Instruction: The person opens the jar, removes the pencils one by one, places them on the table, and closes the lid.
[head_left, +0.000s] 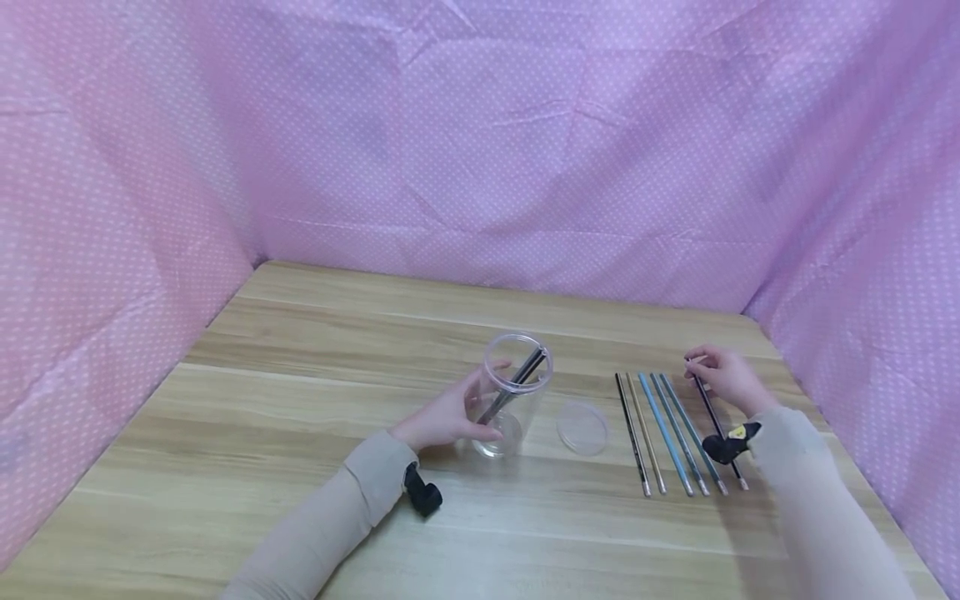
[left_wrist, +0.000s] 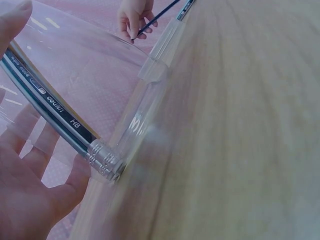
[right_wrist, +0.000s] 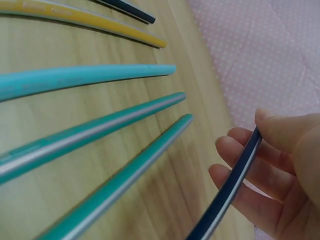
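Currently, the right hand [head_left: 723, 379] is pinching a dark pencil [head_left: 707, 402] beside five other pencils [head_left: 665, 433], while the left hand [head_left: 448, 414] is gripping a clear plastic jar [head_left: 527, 408] of HB pencils [head_left: 511, 390] on the table [head_left: 337, 333].

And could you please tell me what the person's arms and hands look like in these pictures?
Both arms wear long, plain beige sleeves, the left sleeve and the right sleeve, reaching the wrists. The left hand and right hand wear no gloves. A small black device shows at each wrist, left device and right device; the right one has a yellow patch.
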